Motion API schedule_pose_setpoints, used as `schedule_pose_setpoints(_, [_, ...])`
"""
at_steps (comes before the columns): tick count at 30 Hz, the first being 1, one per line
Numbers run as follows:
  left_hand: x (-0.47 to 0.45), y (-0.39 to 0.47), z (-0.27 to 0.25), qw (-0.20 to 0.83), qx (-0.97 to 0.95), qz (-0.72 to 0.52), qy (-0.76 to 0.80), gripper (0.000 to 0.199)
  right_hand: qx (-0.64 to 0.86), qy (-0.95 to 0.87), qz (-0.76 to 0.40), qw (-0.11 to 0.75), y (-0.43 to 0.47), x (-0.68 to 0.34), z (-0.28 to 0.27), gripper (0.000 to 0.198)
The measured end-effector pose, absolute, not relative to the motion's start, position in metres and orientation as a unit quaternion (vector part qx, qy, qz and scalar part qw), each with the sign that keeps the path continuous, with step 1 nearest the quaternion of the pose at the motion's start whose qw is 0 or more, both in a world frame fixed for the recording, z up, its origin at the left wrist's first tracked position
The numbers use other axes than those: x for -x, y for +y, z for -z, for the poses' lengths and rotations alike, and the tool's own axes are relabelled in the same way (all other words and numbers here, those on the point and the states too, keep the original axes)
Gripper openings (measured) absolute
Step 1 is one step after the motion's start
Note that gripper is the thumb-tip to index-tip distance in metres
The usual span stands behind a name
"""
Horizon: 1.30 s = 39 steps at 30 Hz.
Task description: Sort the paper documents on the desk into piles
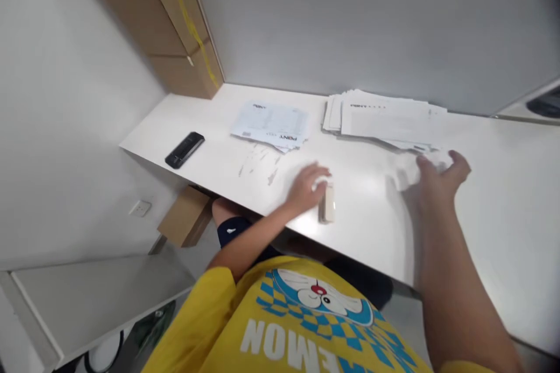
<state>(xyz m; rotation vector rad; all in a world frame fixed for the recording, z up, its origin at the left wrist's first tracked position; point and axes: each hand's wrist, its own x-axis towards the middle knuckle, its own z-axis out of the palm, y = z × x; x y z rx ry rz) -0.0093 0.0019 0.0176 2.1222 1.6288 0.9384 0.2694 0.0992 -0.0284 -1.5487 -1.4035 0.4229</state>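
Note:
My left hand (306,189) is over the white table near its front edge, fingers bent and a gap showing between thumb and forefinger. Its thumb is at the top end of a small beige stack of narrow pieces (327,205); whether it presses on the stack I cannot tell. Farther right, my right hand (441,179) reaches over the tabletop with thumb and fingers spread, slightly blurred. Close to its thumb lie crumpled-looking whitish, see-through pieces (405,170), too blurred to name. No object shows clearly inside either hand.
Printed sheets (271,123) lie left of centre on the table (367,186), with small grey slivers (272,176) before them. A thicker paper pile (385,119) is by the back wall. A black phone-like object (185,150) lies at left. Cardboard boxes (175,29) stand stacked at the back left corner.

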Motion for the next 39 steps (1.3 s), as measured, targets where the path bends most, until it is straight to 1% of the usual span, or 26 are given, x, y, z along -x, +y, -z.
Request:
schedule_pose_setpoints(2, [0.035,0.029,-0.025,0.088,-0.751,-0.256,0.603,0.049,0.642,-0.566,-0.216,0.469,0.047,-0.269,0.025,0.061])
schedule_pose_setpoints(4, [0.061,0.056,-0.027,0.04,-0.751,-0.173,0.636,0.057,0.645,-0.567,-0.236,0.455,0.001,-0.268,0.019,0.052])
schedule_pose_setpoints(7, [0.085,0.076,-0.025,0.018,-0.754,-0.091,0.65,0.053,0.668,-0.517,-0.281,0.456,-0.038,-0.267,0.013,0.045])
schedule_pose_setpoints(9, [0.089,0.071,-0.02,0.002,-0.767,-0.077,0.637,0.051,0.666,-0.469,-0.316,0.487,-0.045,-0.267,0.012,0.042])
schedule_pose_setpoints(12, [0.084,0.049,-0.01,-0.022,-0.787,-0.085,0.611,0.05,0.621,-0.423,-0.363,0.551,-0.042,-0.267,0.017,0.037])
schedule_pose_setpoints(14, [0.081,0.036,-0.003,-0.033,-0.791,-0.092,0.604,0.05,0.598,-0.409,-0.381,0.574,-0.038,-0.267,0.02,0.035])
schedule_pose_setpoints(17, [0.079,0.029,0.002,-0.05,-0.779,-0.105,0.616,0.048,0.602,-0.399,-0.381,0.577,-0.037,-0.267,0.024,0.031])
schedule_pose_setpoints(20, [0.078,0.028,0.004,-0.066,-0.757,-0.129,0.638,0.049,0.622,-0.398,-0.374,0.561,-0.04,-0.264,0.021,0.027])
schedule_pose_setpoints(24, [0.067,0.01,0.002,-0.065,-0.756,-0.181,0.625,0.045,0.645,-0.389,-0.347,0.559,-0.056,-0.248,-0.004,0.025])
schedule_pose_setpoints(26, [0.057,-0.009,-0.001,-0.062,-0.76,-0.219,0.609,0.046,0.626,-0.402,-0.383,0.548,-0.07,-0.233,-0.024,0.027])
schedule_pose_setpoints(28, [0.044,-0.034,-0.004,-0.058,-0.768,-0.259,0.583,0.047,0.584,-0.418,-0.475,0.508,-0.087,-0.213,-0.043,0.033])
schedule_pose_setpoints(30, [0.03,-0.062,-0.007,-0.047,-0.796,-0.287,0.531,0.045,0.533,-0.407,-0.578,0.465,-0.101,-0.191,-0.055,0.044])
schedule_pose_setpoints(32, [0.018,-0.089,-0.01,-0.031,-0.85,-0.289,0.439,0.044,0.495,-0.363,-0.649,0.449,-0.11,-0.174,-0.057,0.056])
schedule_pose_setpoints(34, [0.011,-0.109,-0.012,-0.019,-0.908,-0.269,0.321,0.041,0.495,-0.316,-0.666,0.46,-0.113,-0.165,-0.049,0.062])
schedule_pose_setpoints(36, [0.015,-0.116,-0.014,-0.011,-0.935,-0.256,0.246,0.04,0.527,-0.293,-0.644,0.471,-0.111,-0.168,-0.035,0.061])
schedule_pose_setpoints(37, [0.021,-0.113,-0.015,-0.006,-0.934,-0.257,0.248,0.04,0.545,-0.293,-0.626,0.475,-0.109,-0.172,-0.027,0.059])
schedule_pose_setpoints(39, [0.041,-0.095,-0.017,0.002,-0.906,-0.263,0.332,0.04,0.574,-0.305,-0.594,0.474,-0.104,-0.185,-0.015,0.054])
